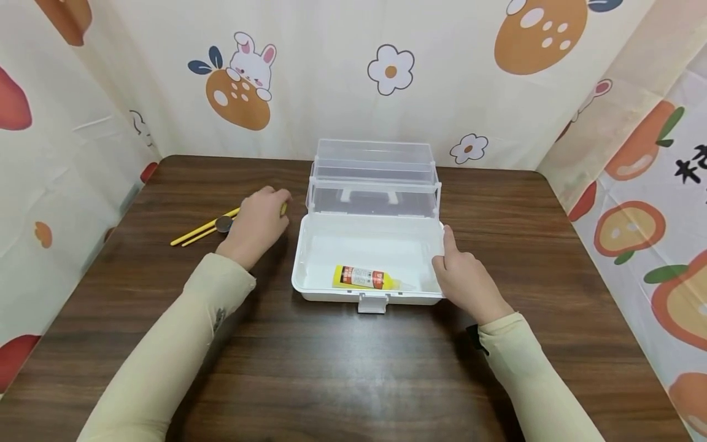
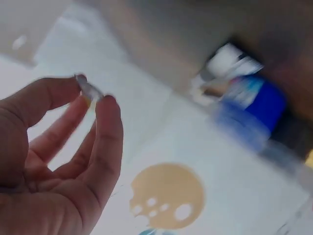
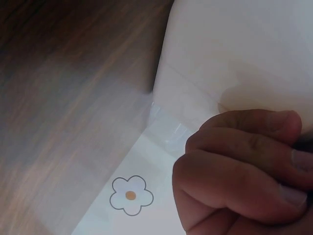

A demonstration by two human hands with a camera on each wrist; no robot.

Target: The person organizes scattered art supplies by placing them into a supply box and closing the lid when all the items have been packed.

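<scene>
An open white plastic box (image 1: 309, 245) with a raised clear lid (image 1: 374, 178) stands mid-table. Inside lies a yellow glue bottle (image 1: 364, 277) with an orange label. My right hand (image 1: 466, 279) grips the box's right front rim, thumb up along the edge; the right wrist view shows its fingers (image 3: 234, 161) curled against the white wall (image 3: 234, 58). My left hand (image 1: 256, 224) lies over two yellow sticks (image 1: 201, 232) left of the box. In the blurred left wrist view its thumb and fingertip (image 2: 108, 110) pinch a small greyish tip (image 2: 89, 90) with a little yellow beneath it.
A small dark round thing (image 1: 223, 224) lies on the yellow sticks. The brown wooden table (image 1: 342, 368) is walled on three sides by cartoon-print cloth (image 1: 386, 67). A blurred blue and white object (image 2: 249, 105) shows in the left wrist view.
</scene>
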